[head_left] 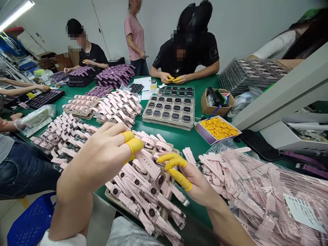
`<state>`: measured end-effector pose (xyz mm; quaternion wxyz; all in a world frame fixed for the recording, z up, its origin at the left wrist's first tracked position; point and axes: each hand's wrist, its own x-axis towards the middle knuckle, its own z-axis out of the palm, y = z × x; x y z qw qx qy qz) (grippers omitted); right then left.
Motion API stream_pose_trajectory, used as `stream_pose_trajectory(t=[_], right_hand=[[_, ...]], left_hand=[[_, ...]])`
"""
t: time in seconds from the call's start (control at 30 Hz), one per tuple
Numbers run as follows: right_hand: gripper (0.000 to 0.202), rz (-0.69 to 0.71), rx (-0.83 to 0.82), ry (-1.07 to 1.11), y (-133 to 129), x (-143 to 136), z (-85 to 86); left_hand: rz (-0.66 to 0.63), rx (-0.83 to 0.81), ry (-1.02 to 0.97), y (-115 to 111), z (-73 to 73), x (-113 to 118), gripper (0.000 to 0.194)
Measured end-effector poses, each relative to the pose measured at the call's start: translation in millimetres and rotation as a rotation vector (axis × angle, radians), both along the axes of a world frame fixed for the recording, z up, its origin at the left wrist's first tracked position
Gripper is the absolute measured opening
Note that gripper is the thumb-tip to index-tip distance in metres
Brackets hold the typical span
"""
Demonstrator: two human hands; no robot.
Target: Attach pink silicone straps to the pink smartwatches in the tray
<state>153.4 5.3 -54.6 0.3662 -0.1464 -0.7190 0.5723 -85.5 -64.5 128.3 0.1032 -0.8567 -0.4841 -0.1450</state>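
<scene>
My left hand [102, 157], with yellow finger cots on its fingertips, is closed on the end of a pale pink strap of a smartwatch [150, 165]. The watch hangs slantwise, its back with a round dark sensor [161, 179] facing up. My right hand [191, 174], also in yellow finger cots, is just right of that watch, fingers curved and slightly apart, and I see nothing held in them. Below both hands, a tray [110, 199] bears rows of pink-strapped watches [137, 182], their straps overlapping.
Bagged pink straps [266, 191] heap at the right. A box of yellow finger cots [217, 129], a cardboard box [217, 102] and stacked trays of dark watch faces [168, 111] stand behind. More pink watches [69, 133] lie left. A co-worker [189, 44] sits opposite; a blue stool [32, 218] is lower left.
</scene>
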Motion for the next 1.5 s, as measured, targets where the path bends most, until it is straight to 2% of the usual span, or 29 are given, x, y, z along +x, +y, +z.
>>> stream_pose_trajectory(t=[0.1, 0.13, 0.2, 0.27, 0.37, 0.43, 0.53, 0.63, 0.73, 0.8, 0.87, 0.93, 0.97, 1.03, 1.1, 1.2, 1.27, 1.37, 1.5], right_hand=[[0.044, 0.098, -0.122, -0.017, -1.1, 4.1, 4.6], [0.046, 0.116, -0.132, -0.046, -1.5, 3.7, 5.6], [0.041, 0.123, -0.11, -0.148, 0.7, 3.2, 7.1], [0.037, 0.055, -0.046, -0.28, 7.4, 5.6, 7.7], [0.033, -0.113, 0.023, -0.373, 21.0, 17.7, 7.6], [0.034, -0.143, 0.007, -0.344, 27.3, 28.6, 8.0], [0.033, -0.117, -0.04, -0.249, 29.4, 40.5, 9.9], [0.028, -0.126, -0.073, -0.148, 25.8, 43.0, 11.0], [0.025, -0.161, -0.154, 0.032, 21.4, 39.6, 8.6], [0.028, -0.166, -0.258, 0.146, 19.8, 36.5, 4.7], [0.031, -0.149, -0.326, 0.227, 20.6, 33.0, -0.7], [0.03, -0.201, -0.318, 0.284, 24.2, 28.7, -6.3], [0.028, -0.262, -0.292, 0.303, 26.8, 26.2, -8.6], [0.025, -0.433, -0.234, 0.294, 32.4, 21.3, -11.5], [0.024, -0.547, -0.212, 0.254, 36.8, 16.9, -12.1], [0.03, -0.505, -0.305, 0.225, 38.0, 10.9, -11.7], [0.038, -0.439, -0.403, 0.221, 35.3, 6.4, -13.0], [0.044, -0.462, -0.414, 0.203, 29.9, -1.4, -18.9], [0.037, -0.546, -0.25, 0.12, 27.0, -9.5, -28.0]], left_hand=[[0.039, 0.014, 0.117, 2.6, -5.5, -0.5, 0.023], [0.047, 0.02, 0.14, 3.9, -6.9, -1.5, 0.023], [0.066, -0.007, 0.149, 8.1, -10.0, -6.3, 0.023], [0.111, -0.149, 0.091, 14.7, -14.9, -16.0, 0.02], [0.131, -0.579, -0.129, 27.1, -29.0, -37.9, 0.014], [0.116, -0.826, -0.35, 35.3, -43.0, -54.0, 0.02], [0.189, -0.942, -0.713, 46.7, -67.7, -73.3, 0.025], [0.333, -0.9, -1.007, 58.8, -89.3, -77.7, 0.022], [0.359, -0.719, -1.461, 72.8, -103.2, -60.4, 0.03], [0.29, -0.597, -1.867, 82.5, -109.7, -37.0, 0.036], [0.206, -0.524, -2.209, 91.0, -116.8, -7.3, 0.034], [0.126, -0.533, -2.377, 97.3, -127.3, 24.3, 0.025], [0.112, -0.546, -2.393, 99.2, -134.4, 39.3, 0.021], [0.151, -0.54, -2.281, 100.7, -151.3, 64.8, 0.017], [0.192, -0.496, -1.955, 99.0, -169.3, 81.2, 0.015], [0.138, -0.385, -1.321, 93.2, -189.8, 86.1, 0.019], [0.08, -0.266, -1.021, 90.3, -197.1, 80.4, 0.032], [0.007, -0.142, -0.786, 88.7, -201.3, 71.7, 0.051], [0.0, -0.094, -0.643, 86.1, -202.1, 69.9, 0.062]])
